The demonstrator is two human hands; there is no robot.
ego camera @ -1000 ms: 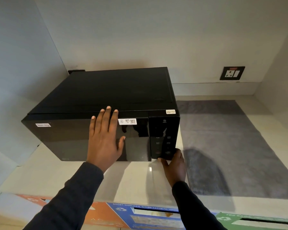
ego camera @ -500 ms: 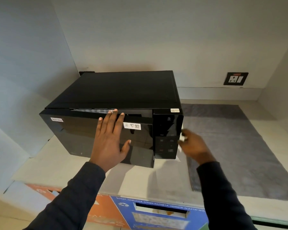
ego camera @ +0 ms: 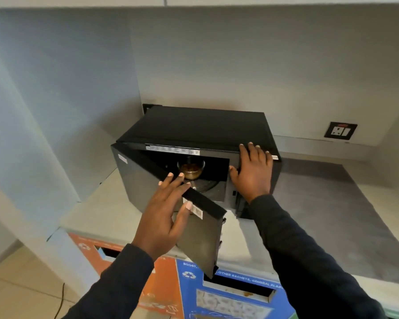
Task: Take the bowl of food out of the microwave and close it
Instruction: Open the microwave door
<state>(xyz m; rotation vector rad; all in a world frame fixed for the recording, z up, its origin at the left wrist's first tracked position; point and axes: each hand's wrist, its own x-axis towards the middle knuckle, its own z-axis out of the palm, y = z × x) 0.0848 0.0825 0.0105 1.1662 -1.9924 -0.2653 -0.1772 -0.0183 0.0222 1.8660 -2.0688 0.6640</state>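
A boxy black microwave [ego camera: 203, 125] stands at the back left corner of the pale stone worktop [ego camera: 115, 203], its glossy black door [ego camera: 148, 180] swung open. Inside sits a small clear glass bowl of brown food [ego camera: 191, 169]. The left hand [ego camera: 164, 215] lies on the door's top edge, fingers spread. The right hand [ego camera: 253, 171] rests flat on the control panel, fingers apart.
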